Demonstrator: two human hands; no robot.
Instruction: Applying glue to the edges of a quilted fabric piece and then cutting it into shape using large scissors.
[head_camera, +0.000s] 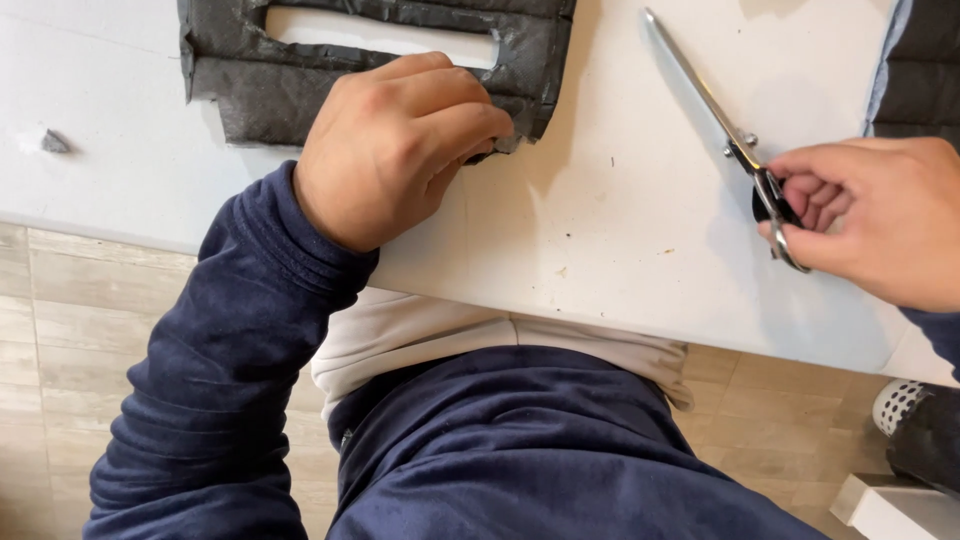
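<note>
Your left hand (395, 150) sits curled on the lower edge of the fabric (290, 85), fingers bent under, thumb and fingertips pinching the bottom right corner against the desk (600, 230). Knuckles up, wrist off the near edge of the desk.

Fabric: dark grey, quilted, rough-cut edges. It lies flat at the far left of the desk and runs out of the top of the view. A long rectangular slot (380, 35) is cut through it, with white desk showing in the gap.

Your right hand (880, 215) is at the right side, well apart from the left. It is closed around the handles of the scissors (735, 135), fingers threaded through the loops. The blades are shut, or nearly so, and point up and left across bare desk, tip near the top edge of the view. The scissors do not touch the fabric.

More dark quilted stuff (920, 70) shows at the top right corner, just beyond the right hand.

A small grey scrap (55, 142) lies alone on the desk, far left.

Navy sleeves (230, 380) on both arms. Pale tiled floor (60, 330) below the desk edge.
</note>
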